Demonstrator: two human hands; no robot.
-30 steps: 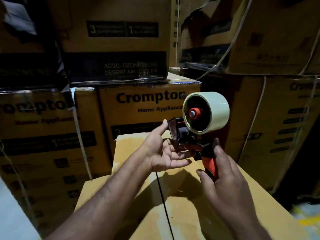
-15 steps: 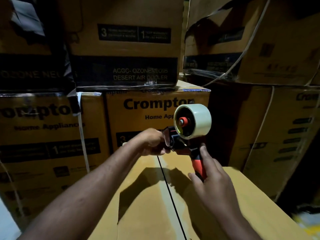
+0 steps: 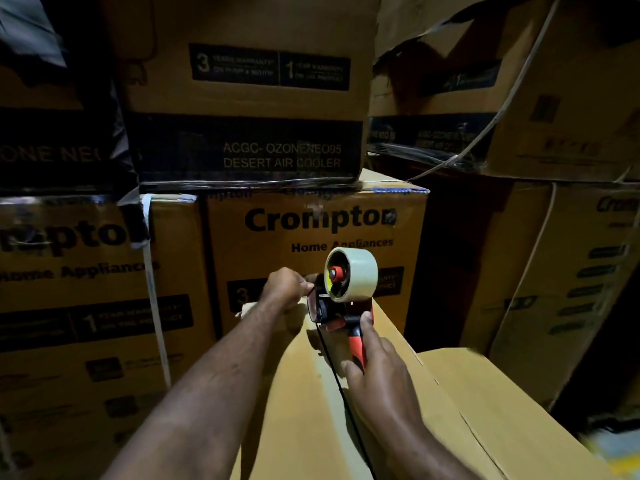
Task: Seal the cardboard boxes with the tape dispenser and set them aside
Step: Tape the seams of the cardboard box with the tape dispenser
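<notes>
Right hand point(image 3: 377, 368) grips tape dispenser point(image 3: 341, 299) handle over cardboard box point(image 3: 301, 393); left hand point(image 3: 284, 287) curled at dispenser's front, hold indiscernible.

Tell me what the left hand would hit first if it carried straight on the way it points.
Probably the printed face of the Crompton box stacked behind. The left hand sits at the far edge of the box being taped, aimed forward and away; nothing shows between them, though depth is unclear.

A wall of stacked cartons point(image 3: 263, 237) rose just behind the far edge of my box point(image 3: 294, 410); on the right, a dark gap point(image 3: 453, 271) lay open.
</notes>
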